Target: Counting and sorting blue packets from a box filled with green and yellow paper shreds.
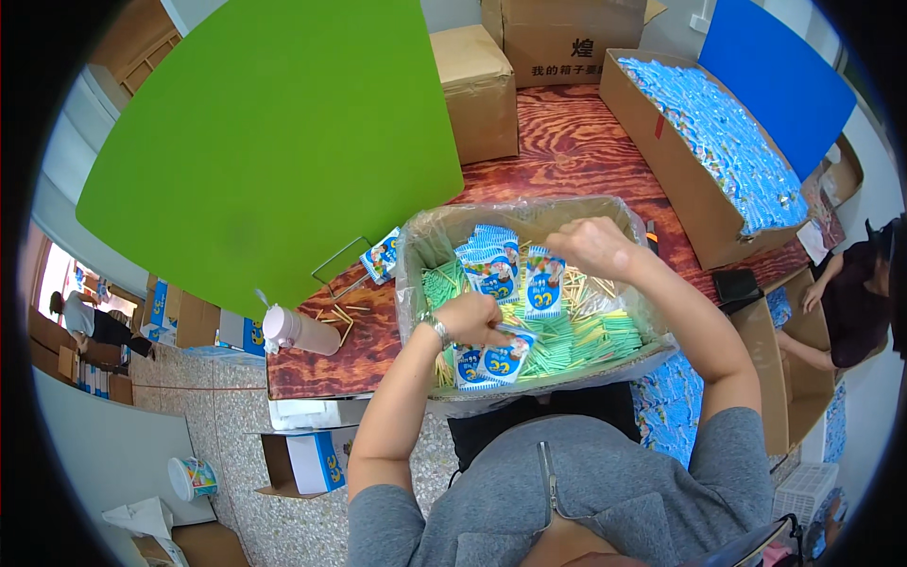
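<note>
Left hand: pinches a blue-and-white packet hanging at its 5 o'clock, over the sticks
Right hand: fingers curled at the lined box far wall; grip hidden, cannot tell
Packet pile: at 9 o'clock of right hand
Doing it well: hold packets by edges, keep stacks squared

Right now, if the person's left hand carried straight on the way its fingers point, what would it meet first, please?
The left hand points down and right, at the blue-and-white packet its fingertips seem to pinch. Past that it would probably reach the green sticks in the plastic-lined box, though depth is unclear.
</note>
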Motion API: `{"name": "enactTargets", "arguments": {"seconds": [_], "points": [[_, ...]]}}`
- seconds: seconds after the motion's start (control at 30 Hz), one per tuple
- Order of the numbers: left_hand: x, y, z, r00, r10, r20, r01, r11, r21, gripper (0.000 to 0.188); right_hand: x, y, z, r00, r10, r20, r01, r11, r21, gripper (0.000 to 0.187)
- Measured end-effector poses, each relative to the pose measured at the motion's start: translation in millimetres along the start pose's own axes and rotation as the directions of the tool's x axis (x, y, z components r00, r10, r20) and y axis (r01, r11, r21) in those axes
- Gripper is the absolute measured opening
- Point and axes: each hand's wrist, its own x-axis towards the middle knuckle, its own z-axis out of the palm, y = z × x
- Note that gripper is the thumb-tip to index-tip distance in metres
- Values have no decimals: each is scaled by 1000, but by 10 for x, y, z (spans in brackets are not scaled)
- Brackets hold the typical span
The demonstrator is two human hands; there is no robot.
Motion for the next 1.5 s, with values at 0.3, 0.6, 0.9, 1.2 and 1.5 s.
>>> {"name": "enactTargets", "arguments": {"seconds": [0.3, 0.6, 0.9, 1.2, 1.5], "points": [[-160, 360, -181, 586, -20, -810, 125, 990, 65, 45, -39, -50, -235, 983, -6, -185, -1, 999, -40, 8], [373, 371, -123, 680, -244, -692, -277, 788, -551, 25, 0, -194, -244, 900, 301, -315, -47, 785, 617, 14], [531, 287, -205, 631, -375, -680, -212, 759, -615, 25, 9, 101, 45, 904, 413, -112, -40, 343, 938, 19], [553, 131, -20, 640, -400, -656, -281, 672, -685, 23, 34, 191, 1321, 961, 131, 245, -99, 985, -142, 20], [532, 65, -24, 632, -385, -673, -274, 701, -658, 26, 90, 201, 1468, 968, 71, 241, -2, 961, -277, 19]]}}
